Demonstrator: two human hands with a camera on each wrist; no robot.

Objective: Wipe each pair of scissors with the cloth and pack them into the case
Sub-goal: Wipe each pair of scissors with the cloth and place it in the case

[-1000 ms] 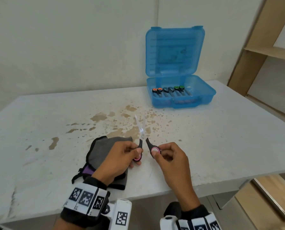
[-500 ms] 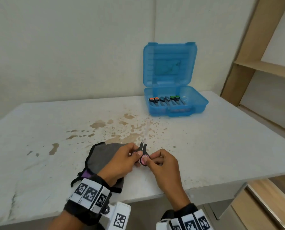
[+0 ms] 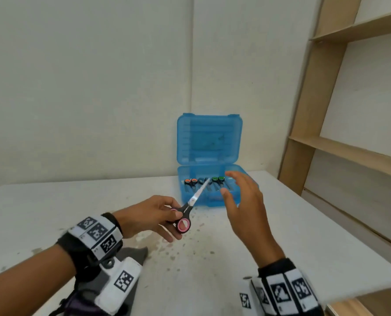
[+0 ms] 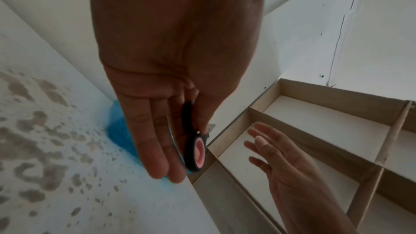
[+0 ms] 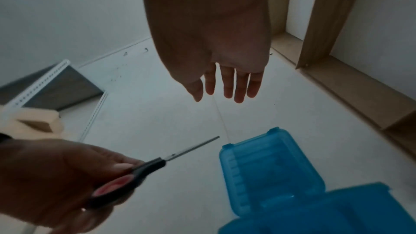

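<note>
pinching pink-handled scissors (image 3: 187, 213): left hand (image 3: 149, 216); right hand (image 3: 246, 201) spread, empty.

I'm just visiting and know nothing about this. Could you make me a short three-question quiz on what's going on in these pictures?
1. True or false: the left hand holds the pink-handled scissors with the blades closed.
2. The right hand is: A) gripping the cloth, B) open and holding nothing, C) closing the lid.
3. Fill in: the blue case on the table stands with its lid ____.

Key: 1 true. 2 B; its fingers are spread in front of the case. 3 open; several pairs of scissors, among them the orange-handled pair and the green-handled pair, already lie inside.
</note>
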